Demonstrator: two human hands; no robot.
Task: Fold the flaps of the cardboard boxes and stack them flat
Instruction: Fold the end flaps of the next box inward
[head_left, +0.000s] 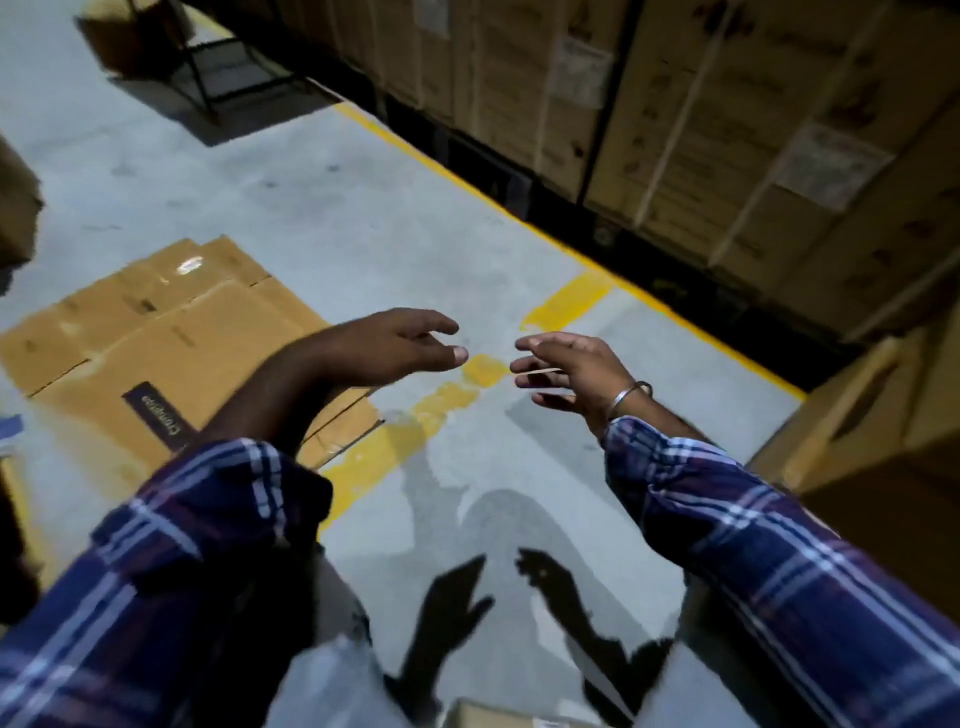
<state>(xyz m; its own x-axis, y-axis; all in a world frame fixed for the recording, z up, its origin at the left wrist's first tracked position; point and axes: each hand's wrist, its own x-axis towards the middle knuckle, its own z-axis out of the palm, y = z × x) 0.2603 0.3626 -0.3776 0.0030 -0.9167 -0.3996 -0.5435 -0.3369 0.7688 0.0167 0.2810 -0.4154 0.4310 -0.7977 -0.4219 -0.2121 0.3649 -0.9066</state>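
Hands first: our left hand (395, 340) and right hand (571, 371) are both up in the air in front of us, fingers loose and spread, fingertips pointing at each other with a gap between them. Neither hand grips a box. There's a thin pale strip across the right hand's fingers, but it's too blurry for us to say what it is or whether it's being pinched.

The flattened boxes (171, 332) lie on the floor (322, 208) to our left, a small pile with flaps overlapping, its near corner just over the yellow floor line (410, 421). Our left forearm crosses above that pile without touching it. An upright box (857, 431) sits at the right edge of view, and a bit of another box (509, 717) peeks in at the bottom edge, right under us.

So we reckon we're between boxes, about to go for the next one. Tips: grab it with both hands on opposite flaps, press the flaps along their creases so the board doesn't buckle, collapse it fully, then lay it square on the pile so the edges line up and the stack doesn't slide. The wall of stacked cartons (701, 119) behind isn't ours to touch.
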